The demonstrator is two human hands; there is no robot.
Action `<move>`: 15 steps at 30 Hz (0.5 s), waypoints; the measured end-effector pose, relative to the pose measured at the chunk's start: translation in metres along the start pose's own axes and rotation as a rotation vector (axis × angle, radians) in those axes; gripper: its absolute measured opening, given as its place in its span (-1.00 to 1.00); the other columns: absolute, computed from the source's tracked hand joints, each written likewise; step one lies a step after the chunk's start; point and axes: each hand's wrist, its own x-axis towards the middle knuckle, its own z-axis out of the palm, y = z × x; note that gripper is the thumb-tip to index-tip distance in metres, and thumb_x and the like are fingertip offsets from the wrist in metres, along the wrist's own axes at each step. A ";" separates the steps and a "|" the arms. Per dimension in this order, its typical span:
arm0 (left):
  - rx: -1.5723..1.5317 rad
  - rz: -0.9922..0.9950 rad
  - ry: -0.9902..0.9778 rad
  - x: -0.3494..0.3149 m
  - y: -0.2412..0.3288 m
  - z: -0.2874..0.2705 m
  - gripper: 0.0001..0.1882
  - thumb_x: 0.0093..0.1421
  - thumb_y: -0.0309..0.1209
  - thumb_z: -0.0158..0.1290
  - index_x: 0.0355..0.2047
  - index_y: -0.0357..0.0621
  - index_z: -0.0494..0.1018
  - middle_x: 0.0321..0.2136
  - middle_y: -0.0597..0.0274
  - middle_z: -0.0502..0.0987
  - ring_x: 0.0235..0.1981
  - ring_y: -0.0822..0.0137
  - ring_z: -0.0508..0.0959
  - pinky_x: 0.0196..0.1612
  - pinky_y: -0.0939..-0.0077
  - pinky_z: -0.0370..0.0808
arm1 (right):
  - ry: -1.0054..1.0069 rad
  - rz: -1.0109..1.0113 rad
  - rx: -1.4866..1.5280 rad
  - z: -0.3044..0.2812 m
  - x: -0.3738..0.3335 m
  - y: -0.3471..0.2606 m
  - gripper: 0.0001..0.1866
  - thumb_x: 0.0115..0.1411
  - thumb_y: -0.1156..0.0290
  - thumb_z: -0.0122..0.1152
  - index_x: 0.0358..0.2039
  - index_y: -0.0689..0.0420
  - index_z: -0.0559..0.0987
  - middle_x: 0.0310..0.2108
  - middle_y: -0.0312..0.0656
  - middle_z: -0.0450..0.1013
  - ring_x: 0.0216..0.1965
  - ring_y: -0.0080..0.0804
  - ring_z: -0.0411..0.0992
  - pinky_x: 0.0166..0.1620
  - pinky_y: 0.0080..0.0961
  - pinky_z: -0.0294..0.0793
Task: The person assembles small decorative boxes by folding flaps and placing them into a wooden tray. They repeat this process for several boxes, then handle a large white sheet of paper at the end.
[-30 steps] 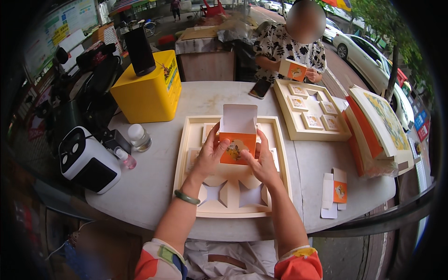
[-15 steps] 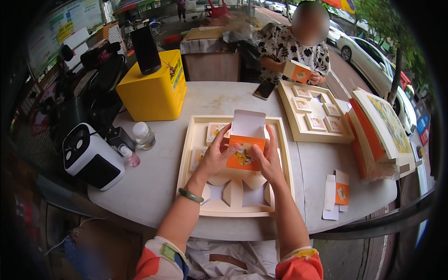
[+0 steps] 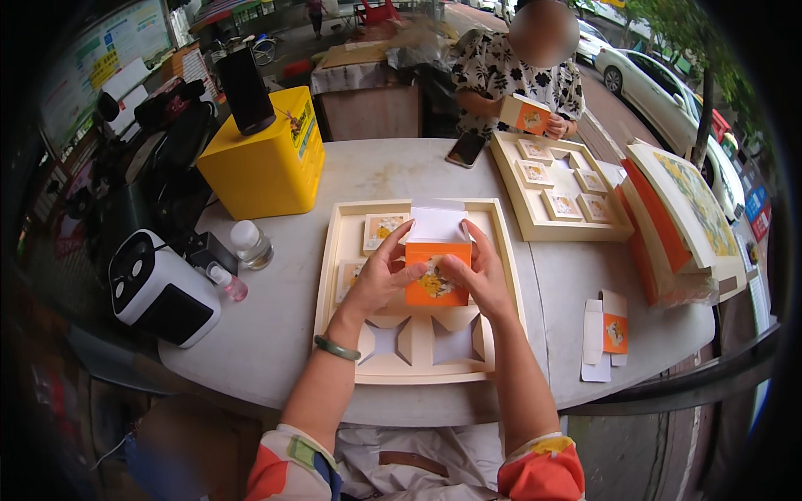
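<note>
Between my two hands is a small orange cardboard box point(image 3: 437, 288) with a yellow and white printed picture. Its white lid flap point(image 3: 438, 222) stands up at the far side. My left hand point(image 3: 386, 275) grips the left side, thumb on the front face. My right hand point(image 3: 484, 271) holds the right side, its thumb pressed on the front as well. Below the box lies a cream tray point(image 3: 324, 334) with cut-out compartments; small printed boxes point(image 3: 385, 231) sit in its left slots. Two near slots point(image 3: 458, 341) show grey bottoms. My hands hide the tray's middle.
Across the table a person point(image 3: 518, 83) holds a similar orange box point(image 3: 528, 114) behind a second cream tray point(image 3: 568, 229). On the right are a flattened carton point(image 3: 614, 334) and a large gift box point(image 3: 689, 217). At left stand a yellow box point(image 3: 261, 159), bottles point(image 3: 251, 245) and a white device point(image 3: 163, 288).
The lid flap of my orange box has tipped away, so less of its height shows. My hands stay on the box's sides. The whole view has shifted slightly.
</note>
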 end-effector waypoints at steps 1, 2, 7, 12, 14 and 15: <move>-0.005 -0.021 -0.001 0.001 -0.003 -0.002 -0.14 0.12 -0.19 0.23 0.28 -0.27 0.03 -0.05 0.06 0.42 -0.05 0.39 0.43 -0.01 0.52 0.41 | -0.003 0.010 0.014 0.000 0.001 0.000 -0.18 0.17 0.32 0.27 0.28 0.34 0.02 -0.11 -0.02 0.43 -0.09 -0.34 0.46 -0.07 -0.46 0.48; -0.010 -0.042 -0.002 0.002 -0.004 -0.004 -0.13 0.12 -0.19 0.23 0.28 -0.29 0.03 -0.03 0.05 0.41 -0.04 0.38 0.42 -0.01 0.52 0.41 | -0.009 0.033 0.021 0.000 0.001 0.000 -0.18 0.17 0.32 0.27 0.27 0.35 0.02 -0.10 -0.01 0.43 -0.09 -0.34 0.46 -0.07 -0.46 0.48; 0.012 -0.074 -0.012 0.002 -0.005 -0.005 -0.12 0.13 -0.13 0.21 0.28 -0.32 0.01 -0.01 0.03 0.40 -0.02 0.37 0.41 0.02 0.53 0.38 | -0.005 0.064 0.013 0.000 0.000 0.005 -0.18 0.17 0.28 0.26 0.27 0.36 0.02 -0.06 0.02 0.42 -0.08 -0.34 0.46 -0.07 -0.48 0.48; 0.021 -0.059 -0.009 0.003 -0.008 -0.001 -0.10 0.16 -0.09 0.16 0.30 -0.29 -0.05 -0.01 0.04 0.41 -0.01 0.34 0.42 0.04 0.50 0.37 | 0.009 0.035 0.002 -0.003 0.001 0.010 -0.18 0.18 0.24 0.25 0.27 0.35 0.03 -0.08 0.03 0.43 -0.09 -0.34 0.47 -0.09 -0.48 0.49; 0.024 -0.047 -0.013 0.004 -0.010 -0.002 -0.09 0.17 -0.09 0.15 0.31 -0.27 -0.09 0.00 0.05 0.41 0.01 0.33 0.42 0.05 0.50 0.36 | 0.009 0.026 0.004 -0.002 0.001 0.010 -0.18 0.19 0.23 0.25 0.27 0.34 0.03 -0.08 0.03 0.43 -0.09 -0.34 0.47 -0.10 -0.48 0.49; 0.022 -0.044 -0.017 0.004 -0.010 -0.002 -0.09 0.17 -0.09 0.15 0.31 -0.27 -0.09 0.01 0.04 0.41 0.01 0.33 0.42 0.05 0.49 0.36 | 0.010 0.020 0.009 -0.001 0.001 0.010 -0.18 0.19 0.23 0.24 0.27 0.34 0.03 -0.09 0.03 0.43 -0.09 -0.34 0.47 -0.11 -0.48 0.49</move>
